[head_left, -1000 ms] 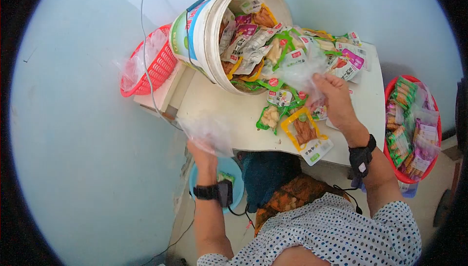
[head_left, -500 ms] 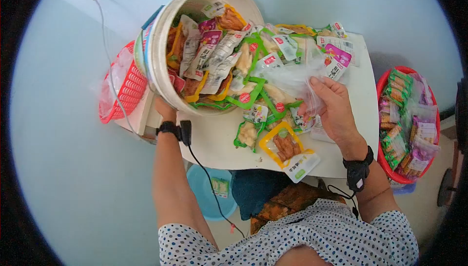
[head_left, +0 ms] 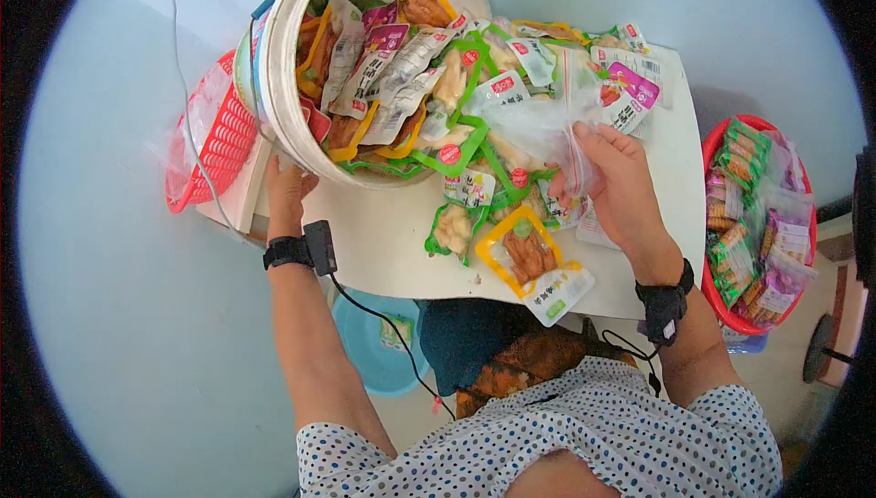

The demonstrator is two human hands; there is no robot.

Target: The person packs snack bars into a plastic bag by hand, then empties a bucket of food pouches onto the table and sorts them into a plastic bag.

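A white bucket [head_left: 279, 69] lies tipped on its side, and packaged snacks [head_left: 452, 78] spill from its mouth onto the white table [head_left: 392, 252]. My right hand [head_left: 616, 174] pinches a clear plastic bag [head_left: 547, 133] above the pile. Beside the bucket's lower left side is my left hand [head_left: 290, 186], its fingers apart and partly hidden against the bucket. A yellow-edged packet [head_left: 529, 256] lies close to the table's front edge, with a green-edged packet [head_left: 453, 227] to its left.
On the right stands a red basket [head_left: 808, 265] of bagged snacks. Another red basket [head_left: 219, 147], holding clear plastic, is at the left near a cable [head_left: 185, 88]. Below the table sits a blue basin [head_left: 365, 343] with a packet inside.
The view has shifted, moving the scene slightly up and left. My left hand has come out from under the bucket's side and shows more. The clear bag remains in my right hand.
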